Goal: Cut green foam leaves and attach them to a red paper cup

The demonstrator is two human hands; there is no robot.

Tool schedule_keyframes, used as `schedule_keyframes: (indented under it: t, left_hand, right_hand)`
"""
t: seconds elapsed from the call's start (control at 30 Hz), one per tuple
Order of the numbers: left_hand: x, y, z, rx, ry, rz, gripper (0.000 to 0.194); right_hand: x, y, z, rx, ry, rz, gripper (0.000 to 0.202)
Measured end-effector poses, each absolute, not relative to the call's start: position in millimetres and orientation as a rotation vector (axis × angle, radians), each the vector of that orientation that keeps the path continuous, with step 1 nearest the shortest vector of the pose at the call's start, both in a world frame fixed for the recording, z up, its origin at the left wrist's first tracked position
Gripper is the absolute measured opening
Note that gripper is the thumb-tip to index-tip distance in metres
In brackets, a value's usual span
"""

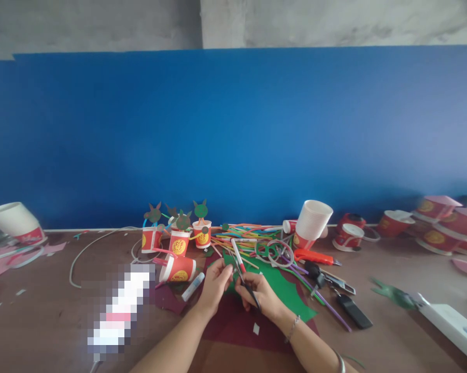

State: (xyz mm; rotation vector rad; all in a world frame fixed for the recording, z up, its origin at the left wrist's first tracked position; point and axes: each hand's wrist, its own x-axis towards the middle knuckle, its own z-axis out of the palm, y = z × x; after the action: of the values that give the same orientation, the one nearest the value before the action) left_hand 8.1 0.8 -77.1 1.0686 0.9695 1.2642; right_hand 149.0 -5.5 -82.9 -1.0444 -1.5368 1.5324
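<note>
At the lower centre of the frame, our right hand (258, 295) is curled closed around black-handled scissors (250, 293), blades pointing up and left. Just beside it, our left hand (216, 284) is drawn into a pinch; we cannot tell what it grips. Below both we see green paper (285, 290) over dark red paper (229, 331) on the desk (140, 342), a glue stick (193, 287) to the left.

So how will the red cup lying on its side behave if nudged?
The tipped cup will probably roll, being round-sided, though the pink straw against it may check that. It looks like thin paper, so likely light and easily dented.
</note>
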Motion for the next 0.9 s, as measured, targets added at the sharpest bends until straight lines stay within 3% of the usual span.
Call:
schedule_keyframes:
  t: [0.9]
  left_hand:
    - [7.5,0.2,-74.2,1.062,0.979,1.275,0.036]
  right_hand:
    - [148.4,-7.0,-77.9,-1.085,-1.563,1.496,0.02]
